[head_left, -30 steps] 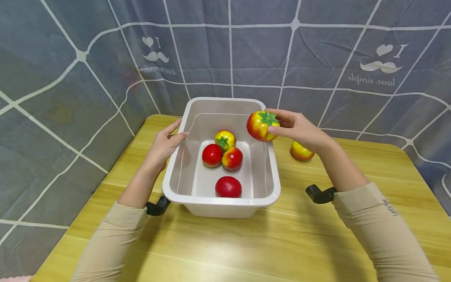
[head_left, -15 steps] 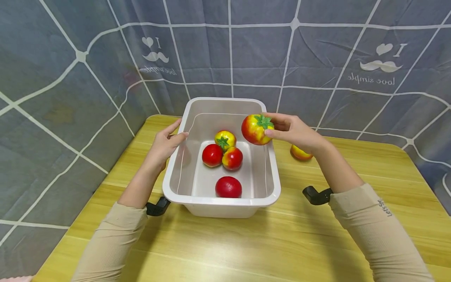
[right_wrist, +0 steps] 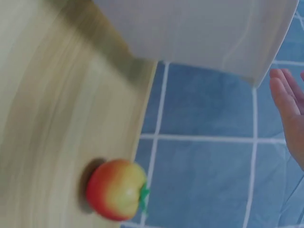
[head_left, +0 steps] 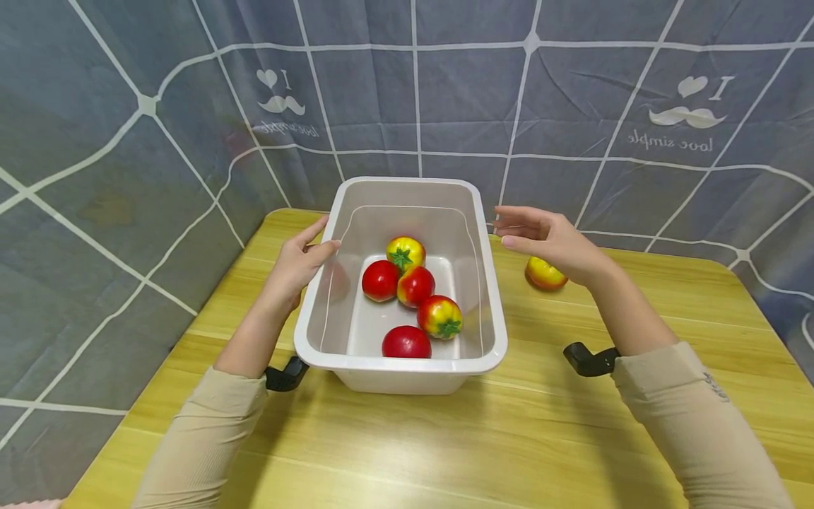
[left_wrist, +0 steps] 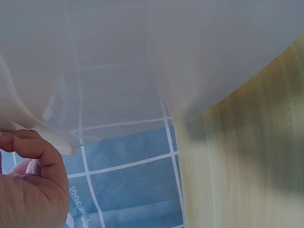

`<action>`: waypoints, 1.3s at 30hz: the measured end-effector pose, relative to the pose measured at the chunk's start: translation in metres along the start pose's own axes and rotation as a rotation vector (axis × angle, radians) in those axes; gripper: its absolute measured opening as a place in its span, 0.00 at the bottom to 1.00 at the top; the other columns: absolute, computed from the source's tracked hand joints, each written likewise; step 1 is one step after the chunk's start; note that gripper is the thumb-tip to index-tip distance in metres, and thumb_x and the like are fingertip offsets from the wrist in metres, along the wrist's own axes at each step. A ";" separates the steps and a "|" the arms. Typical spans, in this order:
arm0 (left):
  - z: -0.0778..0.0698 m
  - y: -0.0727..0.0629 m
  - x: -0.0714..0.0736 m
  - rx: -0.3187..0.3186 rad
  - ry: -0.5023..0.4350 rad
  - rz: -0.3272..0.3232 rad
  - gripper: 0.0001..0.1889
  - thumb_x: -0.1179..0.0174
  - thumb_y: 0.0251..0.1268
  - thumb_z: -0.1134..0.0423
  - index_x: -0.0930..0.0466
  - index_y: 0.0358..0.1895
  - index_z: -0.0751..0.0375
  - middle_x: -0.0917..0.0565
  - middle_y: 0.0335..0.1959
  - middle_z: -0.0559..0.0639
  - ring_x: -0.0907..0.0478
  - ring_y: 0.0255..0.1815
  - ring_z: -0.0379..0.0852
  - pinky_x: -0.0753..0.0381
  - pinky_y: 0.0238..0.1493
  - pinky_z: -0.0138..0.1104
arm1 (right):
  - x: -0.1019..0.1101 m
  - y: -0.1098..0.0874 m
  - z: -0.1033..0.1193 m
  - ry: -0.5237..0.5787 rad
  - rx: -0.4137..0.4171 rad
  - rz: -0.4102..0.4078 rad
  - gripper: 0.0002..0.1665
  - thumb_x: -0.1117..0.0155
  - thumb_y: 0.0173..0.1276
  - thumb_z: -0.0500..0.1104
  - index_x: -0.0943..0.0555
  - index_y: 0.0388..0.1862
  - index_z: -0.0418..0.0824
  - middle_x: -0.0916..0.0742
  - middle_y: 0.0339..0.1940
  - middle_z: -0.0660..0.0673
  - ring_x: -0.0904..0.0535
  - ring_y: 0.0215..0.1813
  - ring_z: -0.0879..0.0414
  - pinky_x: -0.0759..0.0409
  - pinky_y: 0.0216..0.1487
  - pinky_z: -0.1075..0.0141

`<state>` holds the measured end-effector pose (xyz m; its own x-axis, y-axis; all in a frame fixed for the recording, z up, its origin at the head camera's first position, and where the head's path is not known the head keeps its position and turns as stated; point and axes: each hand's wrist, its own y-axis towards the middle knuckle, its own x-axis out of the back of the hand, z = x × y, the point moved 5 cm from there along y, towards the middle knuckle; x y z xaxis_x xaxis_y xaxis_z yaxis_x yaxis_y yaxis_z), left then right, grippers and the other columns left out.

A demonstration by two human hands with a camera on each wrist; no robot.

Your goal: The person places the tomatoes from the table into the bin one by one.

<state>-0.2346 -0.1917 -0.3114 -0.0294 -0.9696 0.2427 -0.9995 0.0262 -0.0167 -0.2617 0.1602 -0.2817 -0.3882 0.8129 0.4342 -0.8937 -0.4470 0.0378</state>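
Observation:
My left hand (head_left: 294, 265) grips the left rim of a deep white plastic tub (head_left: 407, 365), thumb over the edge; in the left wrist view its fingers curl beneath the rim. Several toy tomatoes lie on the tub floor. Among them are a red tomato (head_left: 380, 281), a dark red tomato (head_left: 407, 343) near the front wall, and a red-yellow tomato (head_left: 440, 317) with a green leaf cap. To the right of the tub my right hand (head_left: 553, 244) hovers empty, fingers extended and thumb apart. Below it, one more red-yellow tomato (head_left: 545, 274) sits on the table.
The wooden table (head_left: 394, 452) has wood-grain planks and rounded far corners. A grey-blue curtain (head_left: 458, 99) with white grid lines hangs behind and along the left side. A black wrist mount (head_left: 590, 360) sticks out from the right sleeve; a similar mount (head_left: 286, 375) is at the left.
The right hand has let go of the red-yellow tomato, which now lies in the tub, and moved back right. Tomatoes in the tub have shifted slightly left. The left hand stays at the rim.

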 end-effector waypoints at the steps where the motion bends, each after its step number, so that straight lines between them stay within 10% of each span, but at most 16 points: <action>1: 0.000 0.000 0.000 -0.001 -0.002 0.000 0.32 0.47 0.67 0.58 0.47 0.73 0.52 0.27 0.56 0.70 0.23 0.37 0.38 0.21 0.36 0.29 | 0.002 -0.002 -0.004 -0.008 -0.010 -0.009 0.33 0.39 0.66 0.43 0.35 0.69 0.39 0.25 0.62 0.38 0.28 0.60 0.53 0.27 0.55 0.69; 11: 0.001 0.000 0.000 -0.010 -0.006 0.000 0.32 0.47 0.68 0.58 0.47 0.73 0.53 0.28 0.57 0.69 0.23 0.39 0.40 0.21 0.37 0.28 | 0.028 -0.019 -0.041 -0.047 -0.091 -0.097 0.34 0.39 0.66 0.43 0.37 0.69 0.39 0.27 0.62 0.40 0.30 0.61 0.53 0.28 0.51 0.75; 21: 0.002 0.003 -0.001 0.005 -0.011 -0.003 0.33 0.46 0.67 0.58 0.47 0.73 0.53 0.26 0.55 0.66 0.22 0.39 0.42 0.20 0.36 0.30 | 0.046 -0.025 -0.089 -0.132 -0.200 -0.194 0.45 0.37 0.65 0.48 0.47 0.74 0.37 0.41 0.71 0.31 0.49 0.71 0.37 0.44 0.65 0.41; 39: 0.002 0.002 -0.002 0.028 -0.001 -0.006 0.33 0.46 0.67 0.57 0.47 0.73 0.51 0.25 0.54 0.66 0.22 0.42 0.45 0.20 0.37 0.32 | 0.041 -0.023 -0.138 -0.159 -0.295 -0.355 0.50 0.36 0.63 0.46 0.53 0.74 0.33 0.46 0.70 0.24 0.51 0.70 0.31 0.47 0.66 0.42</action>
<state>-0.2367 -0.1902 -0.3137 -0.0238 -0.9700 0.2418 -0.9990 0.0139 -0.0424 -0.2886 0.2554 -0.3892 -0.0289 0.8187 0.5736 -0.9992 -0.0083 -0.0385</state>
